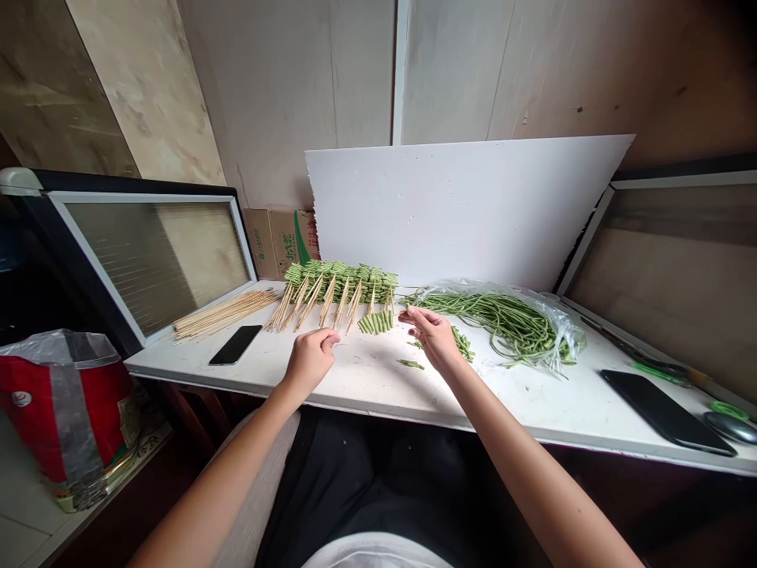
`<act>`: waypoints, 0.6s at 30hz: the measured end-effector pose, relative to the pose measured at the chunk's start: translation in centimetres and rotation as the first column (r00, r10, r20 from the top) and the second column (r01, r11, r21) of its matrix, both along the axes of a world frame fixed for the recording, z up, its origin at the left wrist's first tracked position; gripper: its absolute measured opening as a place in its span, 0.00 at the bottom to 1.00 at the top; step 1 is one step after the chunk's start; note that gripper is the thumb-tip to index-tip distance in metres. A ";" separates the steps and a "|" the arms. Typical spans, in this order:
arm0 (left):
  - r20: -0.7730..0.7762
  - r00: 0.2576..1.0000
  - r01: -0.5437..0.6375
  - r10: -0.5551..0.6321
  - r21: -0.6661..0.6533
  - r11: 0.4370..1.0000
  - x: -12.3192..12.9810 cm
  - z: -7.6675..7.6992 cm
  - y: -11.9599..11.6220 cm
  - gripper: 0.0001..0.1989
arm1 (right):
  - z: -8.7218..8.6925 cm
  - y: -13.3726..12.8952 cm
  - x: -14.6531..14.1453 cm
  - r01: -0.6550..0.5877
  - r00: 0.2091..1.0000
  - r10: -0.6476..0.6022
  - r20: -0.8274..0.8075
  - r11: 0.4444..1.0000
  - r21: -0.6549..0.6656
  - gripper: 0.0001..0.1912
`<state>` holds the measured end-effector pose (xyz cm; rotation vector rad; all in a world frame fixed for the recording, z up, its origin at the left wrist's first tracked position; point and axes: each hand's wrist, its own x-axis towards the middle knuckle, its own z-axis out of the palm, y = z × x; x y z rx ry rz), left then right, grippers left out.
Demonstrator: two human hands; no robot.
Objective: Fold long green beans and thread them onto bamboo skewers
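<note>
A short row of cut green bean pieces on a skewer hangs between my hands, over the white table. My left hand is closed at its left side, with the thumb against the curled fingers; it seems to pinch the thin skewer end, too fine to make out. My right hand is closed in a pinch at the right end of the skewer. Loose cut pieces lie partly behind my right hand, and a small piece lies in front. Behind stands a pile of skewered beans, sticks pointing forward.
Bare skewers and a phone lie at the left. Long uncut beans rest in clear plastic at the right, with a black device and a mouse beyond. A white board stands behind. A red bag is lower left.
</note>
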<state>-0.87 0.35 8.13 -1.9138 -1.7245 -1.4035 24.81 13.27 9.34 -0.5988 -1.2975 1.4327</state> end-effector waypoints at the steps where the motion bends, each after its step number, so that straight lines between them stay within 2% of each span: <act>1: 0.013 1.000 -0.001 0.001 0.004 1.000 0.0 0.1 0.0 0.11 | 0.1 0.0 0.1 -0.012 1.000 0.012 -0.007 1.000 0.002 0.17; 6: 0.035 0.999 0.009 -0.010 0.024 1.000 0.1 0.4 -0.2 0.11 | 0.4 0.2 0.5 -0.057 0.998 0.057 -0.031 0.998 -0.021 0.16; 11: 0.022 0.999 0.036 -0.037 0.031 0.999 0.2 -0.2 0.1 0.11 | 0.0 0.5 0.6 -0.062 0.998 0.062 0.012 0.996 -0.058 0.16; 18: 0.014 1.000 0.017 -0.017 0.004 1.000 -0.4 -0.8 0.6 0.13 | -0.1 0.3 0.1 0.037 0.998 -0.041 0.049 0.997 0.065 0.16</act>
